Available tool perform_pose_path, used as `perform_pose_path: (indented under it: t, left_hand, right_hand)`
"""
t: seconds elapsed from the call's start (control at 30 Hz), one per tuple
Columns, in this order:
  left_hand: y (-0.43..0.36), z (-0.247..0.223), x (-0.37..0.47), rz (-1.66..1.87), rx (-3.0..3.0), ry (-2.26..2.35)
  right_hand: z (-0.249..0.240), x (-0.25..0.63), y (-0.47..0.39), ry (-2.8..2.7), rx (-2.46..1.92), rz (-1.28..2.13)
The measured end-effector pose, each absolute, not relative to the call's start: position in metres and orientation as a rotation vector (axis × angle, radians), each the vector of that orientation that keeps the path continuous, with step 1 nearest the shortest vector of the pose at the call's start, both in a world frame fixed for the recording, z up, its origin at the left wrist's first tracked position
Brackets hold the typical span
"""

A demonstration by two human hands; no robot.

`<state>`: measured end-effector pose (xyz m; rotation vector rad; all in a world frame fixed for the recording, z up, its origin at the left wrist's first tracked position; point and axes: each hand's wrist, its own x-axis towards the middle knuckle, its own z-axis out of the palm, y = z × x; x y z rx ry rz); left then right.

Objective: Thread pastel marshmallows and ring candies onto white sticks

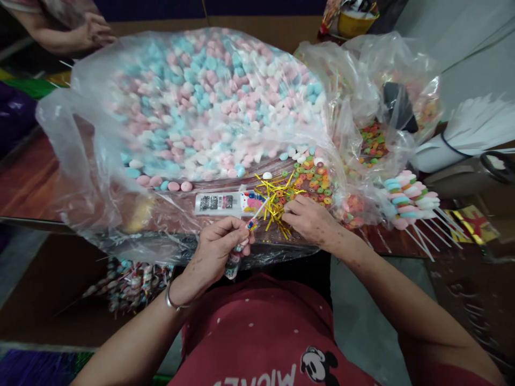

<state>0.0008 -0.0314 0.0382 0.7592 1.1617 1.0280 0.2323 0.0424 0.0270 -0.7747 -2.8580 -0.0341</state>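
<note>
Holds a wrapped candy stick [242, 245] in the left hand [219, 244], with thumb and fingers closed on the gathered wrapper, the white stick end [260, 209] poking out past the fingertips and the wrapper's lower end below them. Curls the slightly parted fingers of the right hand [311, 221] over the near edge of the gold twist ties [277, 199]; cannot tell about any tie between those tips. Has flat printed packets [217, 203] just beyond the left fingers, ring-shaped candies [311, 177] just beyond the right ones, and a clear bag of pastel sweets [221, 96] farther out past both.
</note>
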Motion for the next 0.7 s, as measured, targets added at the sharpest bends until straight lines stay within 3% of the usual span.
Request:
perform_pose_path:
  t: [0.4,0.57,0.7]
  left_hand:
    - [-0.033,0.032,0.006,1.017,0.709,1.141]
    - [-0.029,0.034,0.013,1.063,0.685,1.093]
    - [-0.02,0.038,0.028,1.042,0.657,0.968]
  right_hand:
    - [0.014,0.229,0.052,-2.819,-0.862,-0.201]
    - [0.022,0.227,0.055,-2.484,-1.005,0.083]
    - [0.033,0.212,0.04,-2.089,-1.045,0.54]
